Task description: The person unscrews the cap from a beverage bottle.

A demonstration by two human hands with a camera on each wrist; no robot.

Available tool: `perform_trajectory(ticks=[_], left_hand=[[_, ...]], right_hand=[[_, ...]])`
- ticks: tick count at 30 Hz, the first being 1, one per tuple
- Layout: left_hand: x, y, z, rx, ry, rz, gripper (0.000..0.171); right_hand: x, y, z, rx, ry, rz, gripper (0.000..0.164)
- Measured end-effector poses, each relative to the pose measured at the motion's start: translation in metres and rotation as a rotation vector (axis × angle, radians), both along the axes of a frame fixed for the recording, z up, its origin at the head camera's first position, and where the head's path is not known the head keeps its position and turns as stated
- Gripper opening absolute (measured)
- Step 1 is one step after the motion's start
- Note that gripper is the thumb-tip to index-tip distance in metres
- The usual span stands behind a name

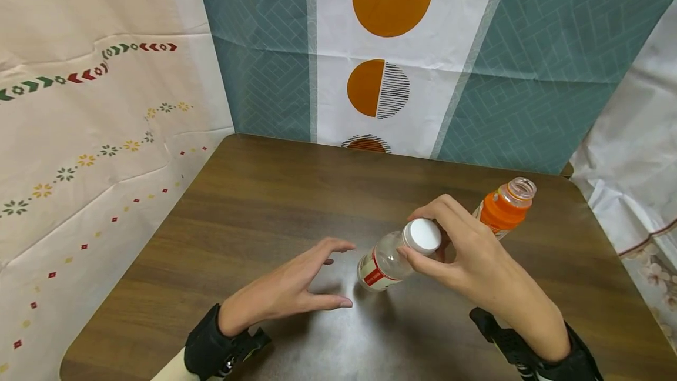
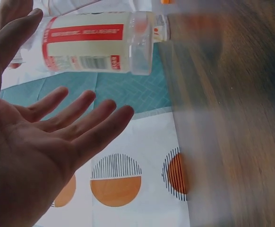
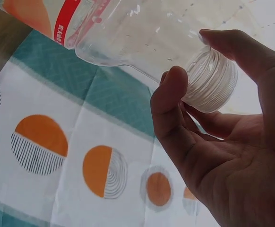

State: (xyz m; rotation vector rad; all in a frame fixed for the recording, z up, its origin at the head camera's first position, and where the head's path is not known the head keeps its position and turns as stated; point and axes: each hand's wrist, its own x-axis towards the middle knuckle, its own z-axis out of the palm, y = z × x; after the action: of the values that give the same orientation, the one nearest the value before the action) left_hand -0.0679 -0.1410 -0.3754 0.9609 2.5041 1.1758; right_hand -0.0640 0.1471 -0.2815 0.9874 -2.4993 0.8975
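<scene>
A clear plastic bottle [image 1: 385, 260] with a white cap [image 1: 425, 235] and a red-and-cream label [image 2: 88, 42] is in front of me, with a few droplets on its inner wall. My right hand [image 1: 465, 249] grips it by the cap and neck, thumb on one side and fingers on the other. Whether its base touches the table I cannot tell. To its left, my left hand [image 1: 296, 287] holds nothing; its thumb and fingers are spread apart, facing the bottle. Behind my right hand stands an uncapped bottle of orange liquid [image 1: 505, 210], partly hidden by that hand.
The brown wooden table [image 1: 222, 222] lies under both hands. A teal-and-white patterned cloth [image 1: 264, 52] hangs beyond its far edge. Cream cloth [image 1: 79, 134] hangs on the left, and white cloth [image 1: 634, 157] on the right.
</scene>
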Motion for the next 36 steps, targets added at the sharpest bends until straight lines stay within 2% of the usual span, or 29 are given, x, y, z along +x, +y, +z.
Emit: perform_trajectory(ticks=[6,17,22,30,36], left_hand=[[-0.002,0.003,0.001,0.030,0.061,-0.026,0.082],[-0.004,0.010,0.005,0.083,0.106,-0.046,0.086],[-0.002,0.012,0.004,0.097,0.098,-0.046,0.089],[-0.001,0.017,0.001,0.148,0.105,-0.036,0.085],[-0.002,0.017,0.000,0.159,0.111,-0.038,0.074]], right_hand=[[0.004,-0.010,0.004,-0.019,-0.022,0.043,0.038],[0.007,-0.026,0.007,-0.058,-0.018,0.101,0.033],[0.008,-0.032,0.006,-0.101,-0.015,0.140,0.030],[0.009,-0.037,0.003,-0.143,-0.031,0.169,0.030],[0.009,-0.036,0.003,-0.151,-0.029,0.180,0.030]])
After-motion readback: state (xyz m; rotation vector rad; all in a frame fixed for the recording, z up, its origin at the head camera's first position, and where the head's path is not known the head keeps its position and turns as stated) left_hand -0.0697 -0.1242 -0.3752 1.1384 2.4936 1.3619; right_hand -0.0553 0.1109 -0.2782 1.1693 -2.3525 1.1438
